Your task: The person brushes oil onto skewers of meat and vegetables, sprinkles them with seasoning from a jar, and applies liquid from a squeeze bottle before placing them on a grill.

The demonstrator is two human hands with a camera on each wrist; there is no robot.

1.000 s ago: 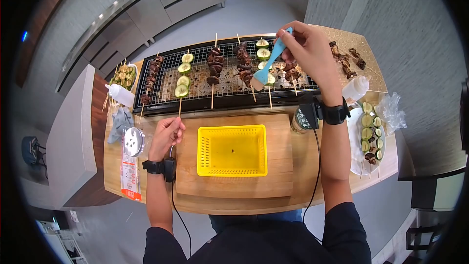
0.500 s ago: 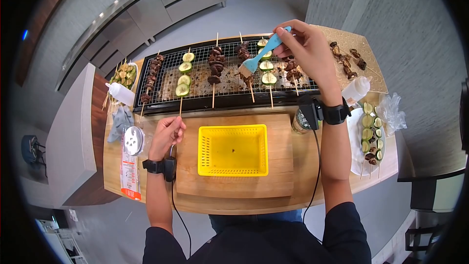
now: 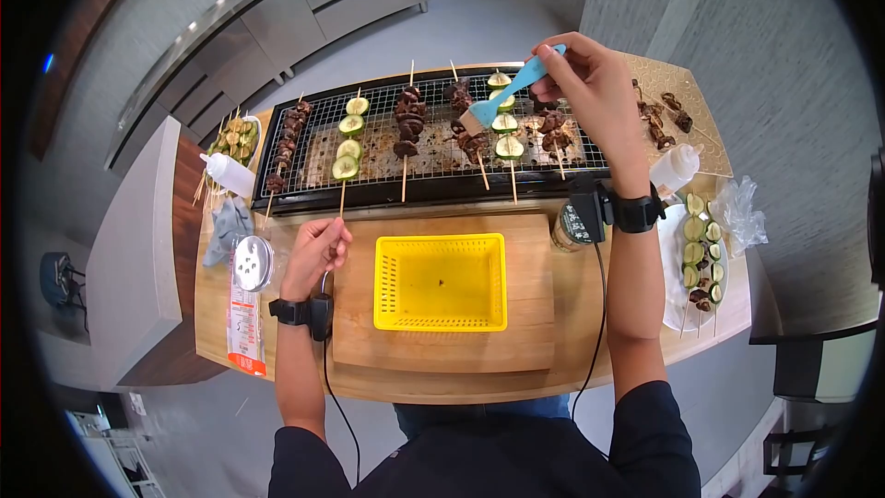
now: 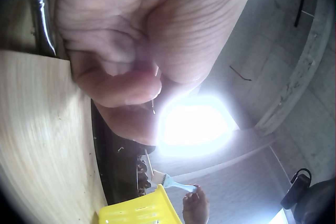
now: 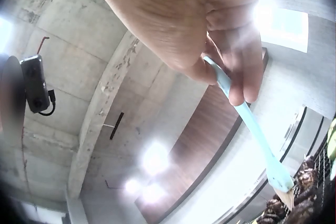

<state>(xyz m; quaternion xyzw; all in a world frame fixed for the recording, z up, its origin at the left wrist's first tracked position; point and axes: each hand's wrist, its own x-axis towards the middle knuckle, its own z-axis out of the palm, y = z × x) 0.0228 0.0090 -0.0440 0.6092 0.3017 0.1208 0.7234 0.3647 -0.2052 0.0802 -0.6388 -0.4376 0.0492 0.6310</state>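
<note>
My right hand [image 3: 595, 92] grips the handle of a light-blue basting brush [image 3: 516, 86] over the grill. The brush's pale bristles are right at a dark meat skewer [image 3: 466, 134]; in the right wrist view the brush [image 5: 257, 134] slants down to the browned meat [image 5: 304, 184]. My left hand [image 3: 315, 254] pinches the lower end of a cucumber-slice skewer [image 3: 350, 148] that lies across the wire grate. In the left wrist view, the fingers [image 4: 118, 85] are curled around the thin stick, mostly hidden by them.
A black-framed grill [image 3: 424, 188] holds several meat and cucumber skewers. Nearer stand a yellow basket [image 3: 441, 321] on a wooden board [image 3: 442, 360], a shaker jar [image 3: 252, 264] and a lidded jar [image 3: 570, 226]. White squeeze bottles [image 3: 678, 166] flank the grill; a plate [image 3: 673, 304] of skewers stands right.
The brush first moved left from beside the cucumber skewer onto the meat skewer, then shifted slightly right and up along it. My left hand keeps its pinch on the cucumber skewer.
</note>
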